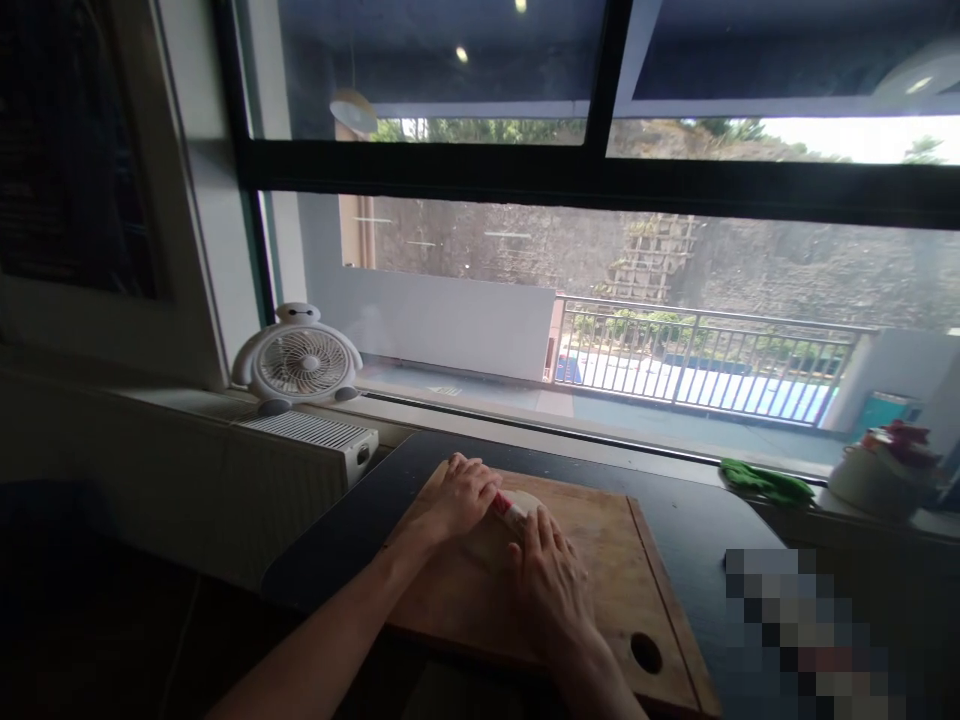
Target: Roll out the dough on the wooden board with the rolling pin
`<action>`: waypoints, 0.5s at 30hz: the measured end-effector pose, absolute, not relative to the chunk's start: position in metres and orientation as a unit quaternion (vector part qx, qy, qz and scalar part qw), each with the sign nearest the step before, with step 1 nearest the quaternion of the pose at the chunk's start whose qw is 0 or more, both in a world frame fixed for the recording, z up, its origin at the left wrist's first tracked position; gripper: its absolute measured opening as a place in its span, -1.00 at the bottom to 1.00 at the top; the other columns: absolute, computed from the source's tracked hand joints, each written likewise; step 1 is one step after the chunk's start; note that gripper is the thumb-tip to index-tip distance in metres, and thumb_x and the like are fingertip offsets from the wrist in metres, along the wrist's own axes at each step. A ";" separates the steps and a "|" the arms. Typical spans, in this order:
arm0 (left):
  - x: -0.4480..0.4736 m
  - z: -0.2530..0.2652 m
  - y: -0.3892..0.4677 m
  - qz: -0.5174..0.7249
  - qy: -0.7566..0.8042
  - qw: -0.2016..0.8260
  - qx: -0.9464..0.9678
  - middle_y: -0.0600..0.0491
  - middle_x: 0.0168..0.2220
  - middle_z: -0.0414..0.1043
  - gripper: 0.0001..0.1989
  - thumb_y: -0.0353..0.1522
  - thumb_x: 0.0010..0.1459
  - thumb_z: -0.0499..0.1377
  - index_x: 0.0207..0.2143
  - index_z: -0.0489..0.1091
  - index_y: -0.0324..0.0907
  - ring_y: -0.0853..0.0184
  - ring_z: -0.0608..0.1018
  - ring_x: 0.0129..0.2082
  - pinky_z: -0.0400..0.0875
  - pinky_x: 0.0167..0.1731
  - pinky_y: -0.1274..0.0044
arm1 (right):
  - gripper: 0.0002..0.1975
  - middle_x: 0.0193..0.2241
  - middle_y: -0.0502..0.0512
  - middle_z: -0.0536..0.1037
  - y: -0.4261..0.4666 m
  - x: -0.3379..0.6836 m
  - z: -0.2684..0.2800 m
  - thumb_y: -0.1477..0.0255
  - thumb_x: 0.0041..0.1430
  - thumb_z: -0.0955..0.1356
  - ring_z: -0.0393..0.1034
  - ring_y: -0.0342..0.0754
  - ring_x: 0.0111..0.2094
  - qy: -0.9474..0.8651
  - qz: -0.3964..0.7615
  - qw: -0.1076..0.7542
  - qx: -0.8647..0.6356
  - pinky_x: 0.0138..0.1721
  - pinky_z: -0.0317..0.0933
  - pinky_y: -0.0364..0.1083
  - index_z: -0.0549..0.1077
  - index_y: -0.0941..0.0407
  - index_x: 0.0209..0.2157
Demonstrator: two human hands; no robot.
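A wooden cutting board (pixel 615 590) lies on the dark table, with a flat pale round that looks like dough (pixel 529 499) on it. Across this round lies a red-and-white rolling pin (pixel 510 508), visible only between my hands. My left hand (pixel 469 492) is closed over its far left end, knuckles up. Over the near right end rests my right hand (pixel 551 570), its fingers bent down onto the pin. Both palms hide the pin's ends and part of the round.
The dark table (pixel 337 540) stands against a large window. A white fan (pixel 304 360) sits on the radiator (pixel 300 460) at left. A green cloth (pixel 766 484) and a pale pot (pixel 874 475) are on the sill at right. The board has a round hole (pixel 646 653).
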State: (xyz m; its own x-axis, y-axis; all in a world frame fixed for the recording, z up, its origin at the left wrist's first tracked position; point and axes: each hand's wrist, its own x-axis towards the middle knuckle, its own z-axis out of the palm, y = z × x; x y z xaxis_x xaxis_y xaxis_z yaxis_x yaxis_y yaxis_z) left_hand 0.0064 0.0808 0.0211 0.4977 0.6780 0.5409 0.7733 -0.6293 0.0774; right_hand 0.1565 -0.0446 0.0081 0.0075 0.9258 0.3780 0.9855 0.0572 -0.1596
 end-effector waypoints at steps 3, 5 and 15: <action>0.000 0.020 0.077 -0.259 -0.419 0.059 -0.868 0.05 0.02 0.38 -0.63 -0.33 0.28 -0.15 -0.03 0.37 -0.12 0.23 0.23 0.15 0.02 0.15 0.29 | -0.48 0.21 0.26 0.12 -0.055 0.151 0.000 0.45 0.23 0.09 -0.02 0.09 0.22 -0.725 -0.102 0.205 -0.649 0.14 -0.02 0.03 0.09 0.27 0.21; 0.005 0.020 0.078 -0.239 -0.434 0.065 -0.866 0.03 0.04 0.37 -0.63 -0.32 0.28 -0.15 -0.02 0.37 -0.14 0.19 0.22 0.16 0.03 0.14 0.25 | -0.47 0.21 0.25 0.13 -0.052 0.161 -0.001 0.51 0.20 0.10 -0.01 0.09 0.21 -0.734 -0.106 0.202 -0.640 0.14 -0.01 0.02 0.09 0.27 0.21; 0.108 0.020 0.105 -0.203 -0.454 0.084 -0.863 -0.20 -0.26 0.47 -0.66 -0.35 0.18 -0.05 -0.43 0.50 -0.25 0.01 0.34 0.03 0.04 0.09 0.09 | -0.52 0.05 0.19 0.38 -0.064 0.203 -0.020 0.58 0.15 0.14 0.17 0.07 0.13 -0.690 -0.154 0.222 -0.672 0.11 0.08 0.05 0.26 0.15 0.12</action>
State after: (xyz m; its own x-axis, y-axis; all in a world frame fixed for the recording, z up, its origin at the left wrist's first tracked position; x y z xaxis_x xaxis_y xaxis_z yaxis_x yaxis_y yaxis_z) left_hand 0.1081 0.1046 0.0197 0.5053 0.7499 0.4270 0.8184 -0.5734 0.0386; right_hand 0.2029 -0.0637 -0.0202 0.0001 0.8585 0.5128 0.9951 0.0506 -0.0849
